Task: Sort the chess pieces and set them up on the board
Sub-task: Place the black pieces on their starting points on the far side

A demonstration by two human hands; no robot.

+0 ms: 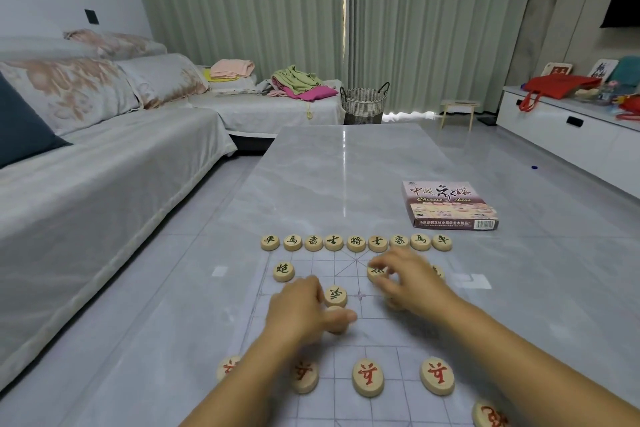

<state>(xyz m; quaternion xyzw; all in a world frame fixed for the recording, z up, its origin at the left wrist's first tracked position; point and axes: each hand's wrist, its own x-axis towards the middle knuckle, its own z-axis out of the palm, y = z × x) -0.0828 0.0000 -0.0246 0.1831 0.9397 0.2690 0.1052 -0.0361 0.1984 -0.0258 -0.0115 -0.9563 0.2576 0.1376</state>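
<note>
Black back rank (356,242): nine discs in a line along the far edge of the board sheet (408,388). Red soldiers (367,377) sit in the near row. Left hand (298,308) is pinched on a wooden disc (336,317) just below a black soldier (335,295). Right hand (408,282) has fingertips closed on a black piece (375,272); its face is blurred. Risks: both hands work close together mid-board, so a sleeve or wrist could nudge the red soldiers off their points; the thin sheet could slide on the glossy table (346,166)
</note>
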